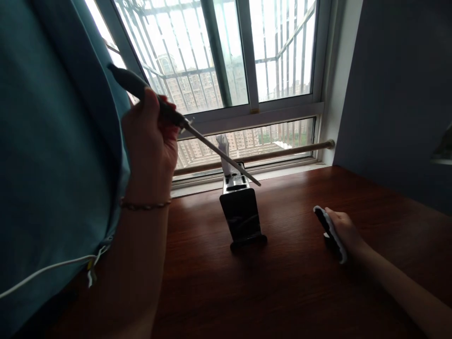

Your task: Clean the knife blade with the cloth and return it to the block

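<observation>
The left hand [150, 136] is gripping a honing rod [197, 136], tip hovering over the knife block [242, 212] mid-tabletop — a slip could be toppling it; the right hand [344, 230] is clutching a cloth [330, 233] nearer the right edge

A knife block [242, 214] stands on the table [282, 282], near its far edge under the window [226, 56]. Left of the block, the left hand [150, 141] holds a sharpening rod [197, 134] above the table; right of it, the right hand [344, 230] rests on the table on a sharpener [330, 233].
</observation>
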Motion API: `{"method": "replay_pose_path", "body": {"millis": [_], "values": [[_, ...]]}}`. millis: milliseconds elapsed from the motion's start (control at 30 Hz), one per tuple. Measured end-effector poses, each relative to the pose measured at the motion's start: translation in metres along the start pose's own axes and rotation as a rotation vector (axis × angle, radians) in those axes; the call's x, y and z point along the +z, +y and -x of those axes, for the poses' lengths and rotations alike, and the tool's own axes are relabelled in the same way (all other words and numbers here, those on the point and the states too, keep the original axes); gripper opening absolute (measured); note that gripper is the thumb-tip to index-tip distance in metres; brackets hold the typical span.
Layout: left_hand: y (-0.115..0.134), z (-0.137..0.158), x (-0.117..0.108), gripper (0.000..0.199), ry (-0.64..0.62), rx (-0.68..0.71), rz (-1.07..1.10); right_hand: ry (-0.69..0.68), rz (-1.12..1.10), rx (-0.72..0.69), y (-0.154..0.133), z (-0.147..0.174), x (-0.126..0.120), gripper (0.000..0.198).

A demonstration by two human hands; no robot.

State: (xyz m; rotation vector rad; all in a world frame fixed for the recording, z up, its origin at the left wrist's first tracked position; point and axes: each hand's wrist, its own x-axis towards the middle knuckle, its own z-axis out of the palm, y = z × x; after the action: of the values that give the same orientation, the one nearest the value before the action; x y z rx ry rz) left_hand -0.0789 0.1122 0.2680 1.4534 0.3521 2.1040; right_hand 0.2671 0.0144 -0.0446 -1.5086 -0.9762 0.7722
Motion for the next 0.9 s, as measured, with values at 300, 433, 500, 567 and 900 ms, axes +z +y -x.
{"method": "replay_pose_path", "body": {"millis": [300,433,500,567,900], "values": [[-0.005,-0.074,0.050,0.015,-0.067,0.013,-0.340,-0.103,0.262,-0.231,0.009,0.001,0.013,0.057],[-0.024,-0.068,0.052,0.015,-0.150,0.015,-0.415,-0.122,0.292,-0.254,0.012,-0.004,0.009,0.057],[-0.035,-0.062,0.049,0.013,-0.189,0.067,-0.388,-0.116,0.312,-0.265,0.013,-0.006,0.008,0.057],[-0.046,-0.058,0.045,0.014,-0.224,0.103,-0.356,-0.117,0.335,-0.277,0.013,-0.006,0.009,0.057],[-0.059,-0.065,0.042,0.014,-0.242,0.077,-0.400,-0.132,0.362,-0.296,0.013,-0.008,0.007,0.057]]}}
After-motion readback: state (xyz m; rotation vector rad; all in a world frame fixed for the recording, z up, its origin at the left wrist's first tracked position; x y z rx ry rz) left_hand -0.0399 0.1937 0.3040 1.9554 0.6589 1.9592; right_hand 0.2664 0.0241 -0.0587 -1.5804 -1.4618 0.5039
